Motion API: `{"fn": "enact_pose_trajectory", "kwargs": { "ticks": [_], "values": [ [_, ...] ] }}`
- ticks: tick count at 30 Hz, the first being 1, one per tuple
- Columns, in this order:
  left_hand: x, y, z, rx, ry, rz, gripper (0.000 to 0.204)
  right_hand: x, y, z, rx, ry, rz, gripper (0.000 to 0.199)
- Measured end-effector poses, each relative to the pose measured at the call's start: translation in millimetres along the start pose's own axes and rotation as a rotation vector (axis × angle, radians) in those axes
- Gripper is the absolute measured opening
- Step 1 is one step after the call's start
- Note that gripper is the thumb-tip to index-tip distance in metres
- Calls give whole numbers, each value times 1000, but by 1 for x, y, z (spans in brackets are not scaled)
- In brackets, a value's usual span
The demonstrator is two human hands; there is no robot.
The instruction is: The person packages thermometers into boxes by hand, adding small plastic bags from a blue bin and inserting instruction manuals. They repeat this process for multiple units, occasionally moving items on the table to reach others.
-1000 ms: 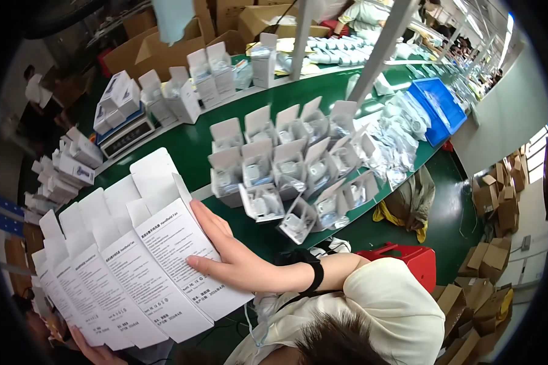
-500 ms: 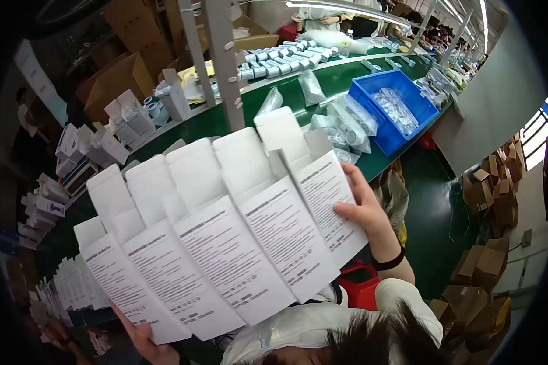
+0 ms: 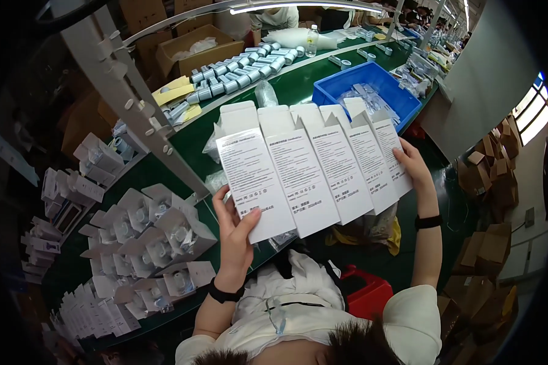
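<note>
Several white printed cartons [image 3: 307, 176] overlap in a fanned row in front of me, raised above the bench edge. Their top flaps stand open, and dense dark print covers the sides turned toward me. My left hand [image 3: 234, 228] pinches the lower left corner of the leftmost carton, thumb on the printed side. At the other end, my right hand [image 3: 413, 163] grips the rightmost carton, fingers partly hidden behind it. Left of my left hand, open white boxes [image 3: 143, 234] stand in rows with clear-wrapped parts inside.
A green bench [image 3: 182, 143] carries rows of silvery cylinders [image 3: 243, 70], a blue bin [image 3: 332, 91] of bagged parts and a clear bottle [image 3: 312, 41]. A metal post [image 3: 119, 76] rises at the left. Flat white cartons [image 3: 94, 313] stand lower left; a red stool [image 3: 368, 292] is below me.
The carton row has moved right and farther from me, and tilted more upright. My left hand came up with it. The view has shifted, showing the filled boxes on the left.
</note>
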State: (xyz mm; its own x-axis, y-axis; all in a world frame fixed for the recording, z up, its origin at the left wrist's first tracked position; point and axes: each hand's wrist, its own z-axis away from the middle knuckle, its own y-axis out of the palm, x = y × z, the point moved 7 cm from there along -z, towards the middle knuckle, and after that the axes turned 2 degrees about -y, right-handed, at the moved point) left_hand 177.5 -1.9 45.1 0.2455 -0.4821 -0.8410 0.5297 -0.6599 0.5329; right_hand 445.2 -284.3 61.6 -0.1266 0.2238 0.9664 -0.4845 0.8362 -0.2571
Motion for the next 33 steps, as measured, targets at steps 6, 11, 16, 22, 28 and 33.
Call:
{"fn": "enact_pose_trajectory", "kwargs": {
  "ticks": [6,11,16,22,28,33],
  "values": [
    [34,124,-117,133,171,-70,64,-24,-99,-142,-82,24,158,40],
    [110,212,-224,57,108,-57,63,-77,-191,-269,-205,39,296,41],
    [187,238,-313,-61,106,-186,65,-139,-239,-358,-217,-7,754,47],
    [156,189,-265,-104,391,-357,77,-77,-95,-315,8,-371,117,61],
    [122,138,-175,151,452,-841,93,-43,113,-181,811,-87,-244,102],
    [51,45,-112,-193,570,-554,92,-40,231,-128,948,-268,-192,97]
  ]
}}
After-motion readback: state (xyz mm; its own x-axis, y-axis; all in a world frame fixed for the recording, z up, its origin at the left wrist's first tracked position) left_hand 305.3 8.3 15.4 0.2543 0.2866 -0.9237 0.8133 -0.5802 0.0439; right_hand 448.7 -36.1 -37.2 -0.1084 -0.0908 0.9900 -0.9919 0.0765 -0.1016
